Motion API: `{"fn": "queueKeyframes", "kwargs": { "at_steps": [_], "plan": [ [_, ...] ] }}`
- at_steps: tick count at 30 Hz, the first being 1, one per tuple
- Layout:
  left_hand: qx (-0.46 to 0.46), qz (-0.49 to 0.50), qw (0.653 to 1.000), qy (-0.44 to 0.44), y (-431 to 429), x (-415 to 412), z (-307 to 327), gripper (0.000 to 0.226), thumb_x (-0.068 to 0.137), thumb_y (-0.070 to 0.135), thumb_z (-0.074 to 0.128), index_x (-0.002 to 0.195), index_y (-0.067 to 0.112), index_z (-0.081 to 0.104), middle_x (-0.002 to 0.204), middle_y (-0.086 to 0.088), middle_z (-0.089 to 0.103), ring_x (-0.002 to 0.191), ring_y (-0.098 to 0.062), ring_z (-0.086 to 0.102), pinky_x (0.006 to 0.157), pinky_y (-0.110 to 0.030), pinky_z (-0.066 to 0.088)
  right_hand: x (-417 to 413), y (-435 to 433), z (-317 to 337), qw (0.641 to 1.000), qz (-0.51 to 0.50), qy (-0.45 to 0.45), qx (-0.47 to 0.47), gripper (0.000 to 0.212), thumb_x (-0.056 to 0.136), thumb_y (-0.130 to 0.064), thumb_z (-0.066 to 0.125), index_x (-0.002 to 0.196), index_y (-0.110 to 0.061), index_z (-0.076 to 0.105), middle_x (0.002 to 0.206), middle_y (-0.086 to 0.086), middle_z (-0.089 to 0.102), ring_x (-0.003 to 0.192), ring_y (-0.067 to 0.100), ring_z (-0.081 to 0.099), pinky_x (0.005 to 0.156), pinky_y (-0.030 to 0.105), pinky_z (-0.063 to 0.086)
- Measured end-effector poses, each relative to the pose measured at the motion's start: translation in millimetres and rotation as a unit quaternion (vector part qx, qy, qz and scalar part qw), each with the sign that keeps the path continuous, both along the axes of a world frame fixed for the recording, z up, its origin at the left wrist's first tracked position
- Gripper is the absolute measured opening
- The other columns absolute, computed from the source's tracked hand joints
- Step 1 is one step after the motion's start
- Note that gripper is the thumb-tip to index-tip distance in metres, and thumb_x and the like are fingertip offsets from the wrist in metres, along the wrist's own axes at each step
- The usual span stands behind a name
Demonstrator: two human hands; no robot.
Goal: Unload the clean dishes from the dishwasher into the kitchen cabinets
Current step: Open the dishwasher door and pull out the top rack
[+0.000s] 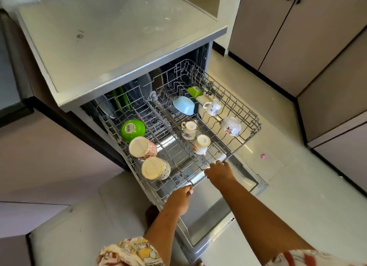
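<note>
The dishwasher's upper wire rack (241, 114) is pulled out over the open door (214, 212). My left hand (181, 198) and my right hand (218, 172) both grip the rack's front rail. In the rack lie a green bowl (132, 129), two upturned patterned cups (142, 147) (155, 168), two small floral cups (189, 129) (201, 143), a blue bowl (183, 105), a floral jug-like cup (212, 107), a floral teacup (231, 126) and a green container (195, 91). Plates (143, 86) stand further back, partly hidden under the counter.
A grey counter (111, 39) overhangs the dishwasher. Tall cabinet doors (294, 37) line the right side, lower cabinet fronts (39, 156) the left. A small pink object (263, 156) lies on the pale tiled floor to the right of the door.
</note>
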State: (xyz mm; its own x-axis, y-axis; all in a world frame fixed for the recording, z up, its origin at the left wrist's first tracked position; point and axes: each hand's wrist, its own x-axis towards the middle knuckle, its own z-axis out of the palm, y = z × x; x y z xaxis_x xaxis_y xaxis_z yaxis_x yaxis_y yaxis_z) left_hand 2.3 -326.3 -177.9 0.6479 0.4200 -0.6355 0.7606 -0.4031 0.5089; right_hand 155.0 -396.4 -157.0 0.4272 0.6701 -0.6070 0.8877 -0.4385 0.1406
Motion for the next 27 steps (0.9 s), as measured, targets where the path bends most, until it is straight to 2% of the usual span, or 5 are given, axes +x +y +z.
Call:
{"fn": "queueKeyframes", "kwargs": {
  "at_steps": [4,8,15,21,27],
  "plan": [
    [0.004,-0.019,1.0,0.02,0,2,1,0.039,0.103,0.025,0.028,0.14,0.018,0.041,0.139,-0.006,0.051,0.127,-0.022,0.049,0.102,-0.032,0.04,-5,-3,3,1.0,-0.008,0.002,-0.001,0.045,0.095,-0.017,0.053,0.138,-0.025,0.042,0.137,0.006,0.048,0.134,0.027,0.037,0.11,0.046,0.03],
    [0.034,-0.031,0.998,0.033,-4,0,1,0.039,0.103,0.022,0.027,0.141,0.02,0.036,0.135,-0.007,0.054,0.124,-0.022,0.052,0.1,-0.033,0.044,-11,-7,7,1.0,-0.018,0.007,0.011,0.048,0.093,-0.017,0.055,0.138,-0.024,0.04,0.137,0.005,0.048,0.133,0.027,0.036,0.106,0.045,0.032],
    [0.066,-0.04,0.996,0.041,-8,-2,-3,0.039,0.102,0.023,0.034,0.14,0.019,0.034,0.135,-0.009,0.052,0.124,-0.025,0.051,0.101,-0.037,0.045,-21,-11,17,0.999,-0.026,0.011,0.017,0.055,0.092,-0.017,0.058,0.142,-0.023,0.036,0.146,0.007,0.038,0.14,0.027,0.028,0.109,0.047,0.027],
    [0.094,-0.016,0.995,-0.001,1,1,23,0.05,0.099,0.019,0.041,0.146,0.018,0.025,0.146,-0.007,0.041,0.135,-0.025,0.039,0.109,-0.039,0.037,-27,-3,58,1.0,0.005,-0.011,-0.002,0.063,0.091,-0.022,0.058,0.147,-0.025,0.029,0.152,0.005,0.032,0.144,0.026,0.023,0.116,0.056,0.008],
    [0.163,0.006,0.985,-0.062,27,-17,83,0.05,0.096,0.018,0.043,0.144,0.014,0.031,0.143,-0.01,0.043,0.131,-0.029,0.039,0.107,-0.041,0.035,-40,9,125,0.999,0.023,-0.044,0.012,0.062,0.095,-0.02,0.048,0.149,-0.03,0.019,0.154,0.005,0.029,0.143,0.026,0.025,0.116,0.058,0.001]
  ]
}}
